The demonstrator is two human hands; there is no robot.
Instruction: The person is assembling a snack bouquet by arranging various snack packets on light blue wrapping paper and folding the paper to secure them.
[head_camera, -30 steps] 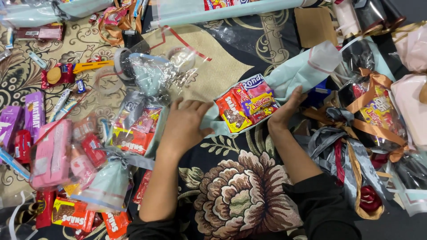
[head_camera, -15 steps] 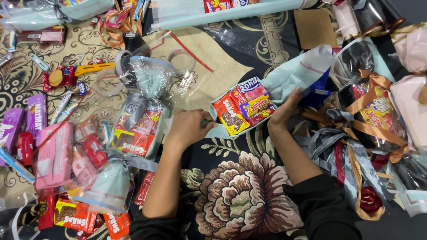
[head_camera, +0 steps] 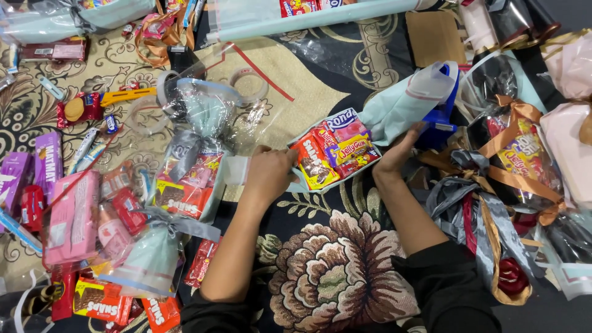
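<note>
A bundle of colourful snack packets (head_camera: 336, 148) lies on pale blue wrapping paper (head_camera: 401, 105) on the patterned floor cloth. My left hand (head_camera: 268, 176) grips the paper's left edge beside the packets, fingers curled. On the bundle's right side, my right hand (head_camera: 398, 151) holds the blue paper where it folds up. A blue tape dispenser (head_camera: 441, 120) sits just past the right hand, partly under the paper.
Clear-wrapped snack parcels with grey ribbon (head_camera: 185, 166) lie left of my left hand. Loose pink and purple packets (head_camera: 68, 216) cover the far left. Tape rolls (head_camera: 246, 83) rest further up. Ribbon-tied parcels (head_camera: 512, 160) crowd the right. A paper roll (head_camera: 308, 18) spans the top.
My left hand has moved right and closed on the paper's edge. The snack bundle and the paper around it have shifted slightly; the right hand stays at the bundle's right side.
</note>
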